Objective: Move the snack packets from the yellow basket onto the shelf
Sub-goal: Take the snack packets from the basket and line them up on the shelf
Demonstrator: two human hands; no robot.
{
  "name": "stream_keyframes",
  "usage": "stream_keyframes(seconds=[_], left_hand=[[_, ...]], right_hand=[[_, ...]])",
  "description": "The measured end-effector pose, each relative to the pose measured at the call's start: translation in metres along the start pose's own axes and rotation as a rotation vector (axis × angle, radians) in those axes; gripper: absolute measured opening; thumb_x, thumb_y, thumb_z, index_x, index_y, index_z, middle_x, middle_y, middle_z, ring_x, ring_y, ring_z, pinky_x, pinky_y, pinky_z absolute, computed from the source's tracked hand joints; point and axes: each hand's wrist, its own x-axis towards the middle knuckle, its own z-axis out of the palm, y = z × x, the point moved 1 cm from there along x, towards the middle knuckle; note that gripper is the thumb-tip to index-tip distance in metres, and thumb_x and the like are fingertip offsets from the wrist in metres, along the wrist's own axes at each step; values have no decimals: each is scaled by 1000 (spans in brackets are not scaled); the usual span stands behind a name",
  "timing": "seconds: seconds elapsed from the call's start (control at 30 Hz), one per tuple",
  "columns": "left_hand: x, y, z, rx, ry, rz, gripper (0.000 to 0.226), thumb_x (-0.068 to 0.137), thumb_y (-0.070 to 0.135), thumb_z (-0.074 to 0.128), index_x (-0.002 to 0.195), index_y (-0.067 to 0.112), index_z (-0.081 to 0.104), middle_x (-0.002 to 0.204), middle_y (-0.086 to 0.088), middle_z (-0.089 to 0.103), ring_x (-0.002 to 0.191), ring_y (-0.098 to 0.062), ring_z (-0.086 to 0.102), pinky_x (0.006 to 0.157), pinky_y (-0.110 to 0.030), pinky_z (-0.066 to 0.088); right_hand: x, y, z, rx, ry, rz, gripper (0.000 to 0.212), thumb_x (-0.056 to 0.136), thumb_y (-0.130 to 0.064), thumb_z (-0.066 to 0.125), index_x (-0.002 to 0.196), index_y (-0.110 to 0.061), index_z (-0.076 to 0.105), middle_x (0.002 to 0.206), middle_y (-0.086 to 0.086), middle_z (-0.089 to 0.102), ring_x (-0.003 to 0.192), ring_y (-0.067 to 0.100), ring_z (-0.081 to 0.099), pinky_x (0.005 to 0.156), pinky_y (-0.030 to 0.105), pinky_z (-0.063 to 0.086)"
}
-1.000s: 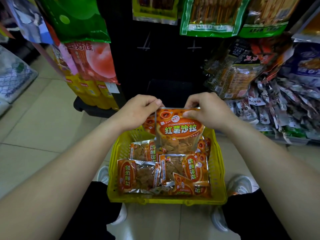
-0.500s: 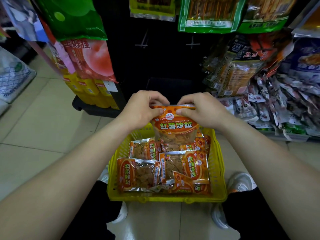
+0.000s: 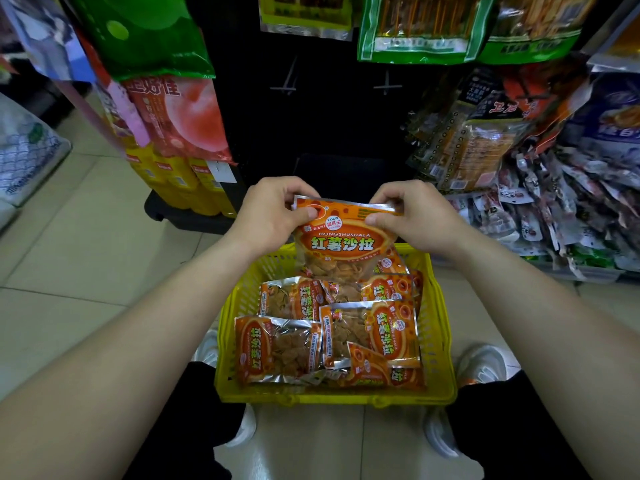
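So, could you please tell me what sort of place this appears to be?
Most likely a small shop's snack aisle: hanging snack bags above, a yellow basket of orange packets, and a tiled floor.

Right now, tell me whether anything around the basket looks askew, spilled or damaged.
Nothing torn or spilled shows. The packets in the yellow basket lie jumbled, overlapping at different angles, and the small sachets at the right sit in a heap. The held packet hangs upright, left hand and right hand pinching its top.

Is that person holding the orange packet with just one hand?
No, both the left hand and the right hand pinch the top edge of the orange packet above the yellow basket.
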Motion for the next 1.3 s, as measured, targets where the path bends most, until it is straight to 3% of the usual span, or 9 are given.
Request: stream_keyframes(seconds=[0.1, 0.27, 0.43, 0.63, 0.77, 0.87, 1.07, 1.3], left_hand=[[2, -1, -3, -47, 10, -17, 20, 89, 11, 72, 106, 21, 69, 103, -3, 74, 99, -18, 69, 83, -44, 60], [0, 0, 2, 36, 73, 3, 27, 90, 15, 72, 115, 24, 73, 109, 3, 70, 105, -14, 64, 84, -36, 60], [-1, 1, 5, 106, 111, 51, 30, 91, 17, 70, 120, 23, 72, 115, 3, 66, 106, -11, 58, 86, -28, 56], [-1, 1, 11, 67, 118, 35, 23, 90, 17, 72, 111, 24, 76, 107, 7, 69, 103, -9, 61, 83, -27, 57], [-2, -1, 14, 42, 115, 36, 18, 89, 17, 73, 103, 27, 77, 97, 14, 67, 96, -5, 63, 77, -18, 54], [0, -2, 12, 19, 118, 26, 17, 89, 17, 73, 101, 28, 77, 93, 19, 65, 92, -2, 62, 76, -18, 54], [-2, -6, 7, 7, 114, 28, 19, 89, 21, 73, 106, 26, 76, 99, 13, 65, 93, -4, 60, 75, -21, 56], [-6, -15, -3, 2, 144, 30, 17, 87, 23, 75, 104, 25, 76, 97, 12, 66, 93, -7, 64, 73, -23, 58]], right_hand=[[-1, 2, -2, 28, 42, -4, 6, 90, -30, 71, 86, -34, 67, 81, -13, 68, 79, 2, 64, 68, 29, 52], [0, 2, -2, -14, 92, -22, 6, 93, -32, 66, 88, -36, 67, 80, -24, 64, 79, -10, 60, 66, 14, 43], [2, -1, 1, -55, 69, -14, 13, 94, -27, 65, 104, -27, 73, 95, -12, 70, 95, 10, 64, 81, 33, 53], [1, 1, -1, -115, 53, 11, 6, 94, -29, 64, 97, -31, 68, 93, -10, 69, 93, 12, 63, 80, 41, 54], [0, -5, 5, -233, 6, -22, 10, 97, -30, 54, 102, -34, 61, 93, -13, 68, 91, 14, 64, 71, 38, 53], [-1, -10, 9, -305, -2, -52, 15, 99, -31, 49, 108, -34, 61, 90, -14, 67, 87, 13, 65, 64, 29, 40], [-2, -18, 12, -276, 10, -16, 17, 102, -31, 49, 108, -28, 64, 98, -7, 72, 91, 16, 65, 73, 35, 51], [3, -30, 18, -310, -16, -26, 19, 102, -30, 48, 109, -26, 65, 97, -4, 70, 95, 17, 61, 78, 37, 49]])
